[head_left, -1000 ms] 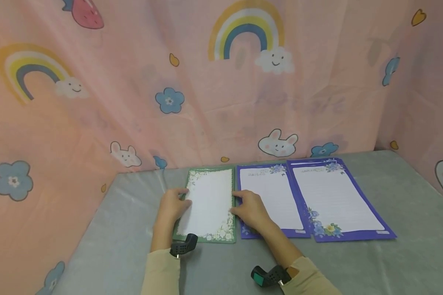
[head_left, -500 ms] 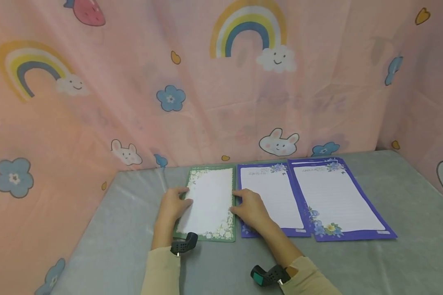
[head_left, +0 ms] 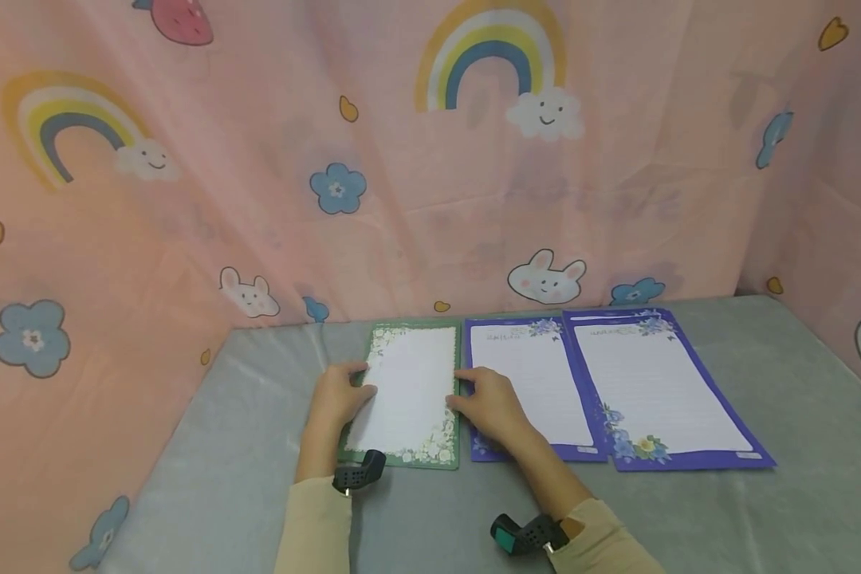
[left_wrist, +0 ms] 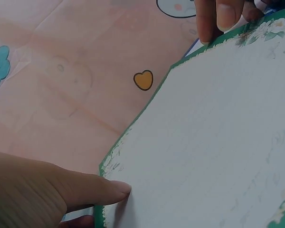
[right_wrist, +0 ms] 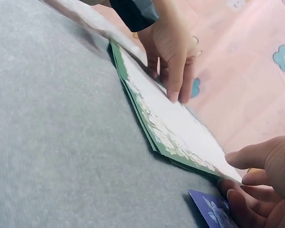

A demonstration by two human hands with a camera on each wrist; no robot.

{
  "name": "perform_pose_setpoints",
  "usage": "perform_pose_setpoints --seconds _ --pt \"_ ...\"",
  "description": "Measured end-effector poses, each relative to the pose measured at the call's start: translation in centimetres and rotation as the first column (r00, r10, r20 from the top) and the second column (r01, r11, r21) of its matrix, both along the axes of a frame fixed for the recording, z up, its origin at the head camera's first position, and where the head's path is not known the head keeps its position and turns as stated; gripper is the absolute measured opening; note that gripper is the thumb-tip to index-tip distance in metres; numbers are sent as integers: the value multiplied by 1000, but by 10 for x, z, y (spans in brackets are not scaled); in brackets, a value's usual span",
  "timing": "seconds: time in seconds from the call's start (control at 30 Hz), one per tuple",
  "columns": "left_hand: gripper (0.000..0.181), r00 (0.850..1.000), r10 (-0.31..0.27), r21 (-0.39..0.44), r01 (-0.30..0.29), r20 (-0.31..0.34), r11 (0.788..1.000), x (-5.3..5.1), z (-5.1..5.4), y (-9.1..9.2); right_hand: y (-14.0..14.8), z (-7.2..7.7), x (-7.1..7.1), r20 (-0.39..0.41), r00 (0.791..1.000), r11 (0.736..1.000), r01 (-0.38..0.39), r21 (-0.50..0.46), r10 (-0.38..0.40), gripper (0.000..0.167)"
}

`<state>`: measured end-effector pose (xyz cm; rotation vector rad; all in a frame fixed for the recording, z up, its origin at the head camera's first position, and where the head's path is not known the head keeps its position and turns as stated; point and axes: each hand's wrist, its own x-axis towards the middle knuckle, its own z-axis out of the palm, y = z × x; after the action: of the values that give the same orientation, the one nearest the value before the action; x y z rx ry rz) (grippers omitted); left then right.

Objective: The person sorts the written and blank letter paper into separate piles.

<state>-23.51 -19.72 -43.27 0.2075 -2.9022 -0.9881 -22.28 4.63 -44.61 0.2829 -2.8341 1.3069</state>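
A stack of green-bordered stationery paper (head_left: 409,391), printed with white flowers round a blank white middle, lies between my hands. My left hand (head_left: 336,399) pinches its left edge; in the left wrist view the thumb (left_wrist: 115,191) lies on the top sheet. At the opposite edge my right hand (head_left: 493,405) pinches the stack, its thumb (right_wrist: 249,156) on top and other fingers low at the side. In the right wrist view the green sheets (right_wrist: 149,121) show several slightly uneven layers at one corner.
Two purple-bordered piles of lined paper lie to the right: a nearer one (head_left: 538,383), partly behind my right hand, and another (head_left: 660,391) overlapping it. A grey cloth (head_left: 416,518) covers the table. A pink patterned curtain (head_left: 416,199) hangs behind.
The head view has shifted slightly. Both hands stay at the edges of the green-bordered paper, with hardly any movement.
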Motion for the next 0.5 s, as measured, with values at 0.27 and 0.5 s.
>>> perform_pose_setpoints --seconds 0.27,0.5 --pt "43 1000 5 9 -5 -9 1000 0 2 0 3 3 -2 -20 1000 1000 1 -25 -2 42" --pt "43 1000 20 47 -19 -18 999 1 10 6 13 17 -3 -46 999 994 18 -109 -23 41"
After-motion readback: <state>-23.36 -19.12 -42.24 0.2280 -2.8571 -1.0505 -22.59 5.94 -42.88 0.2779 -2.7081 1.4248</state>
